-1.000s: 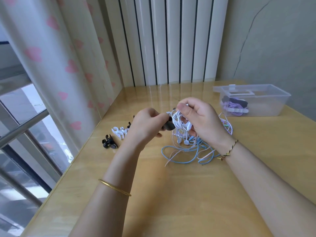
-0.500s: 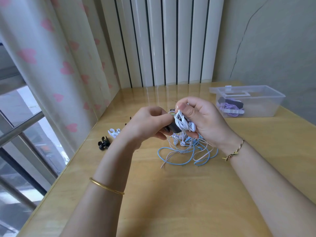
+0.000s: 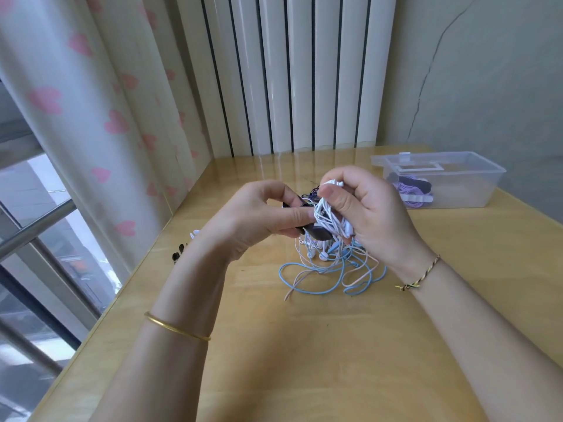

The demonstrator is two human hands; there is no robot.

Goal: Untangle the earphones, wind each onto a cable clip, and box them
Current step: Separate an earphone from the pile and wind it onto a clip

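Above the middle of the wooden table [image 3: 304,345], my left hand [image 3: 259,217] pinches a black cable clip [image 3: 318,232]. My right hand [image 3: 365,205] grips a bundle of white earphone cable [image 3: 330,216] wound against that clip. Below the hands lies a tangle of blue and pink earphone cables [image 3: 329,272] with white earbuds in it. A clear plastic box [image 3: 441,178] at the back right holds a purple earphone wound on a dark clip [image 3: 411,190].
Spare black cable clips [image 3: 178,254] and a white one [image 3: 195,234] lie near the table's left edge, partly hidden by my left wrist. A curtain and window are at the left, a ribbed white panel behind, a wall at the right.
Both hands stayed together on the clip and white cable with small finger shifts. The view moved slightly closer; the clips at the left are now mostly hidden behind my left wrist.
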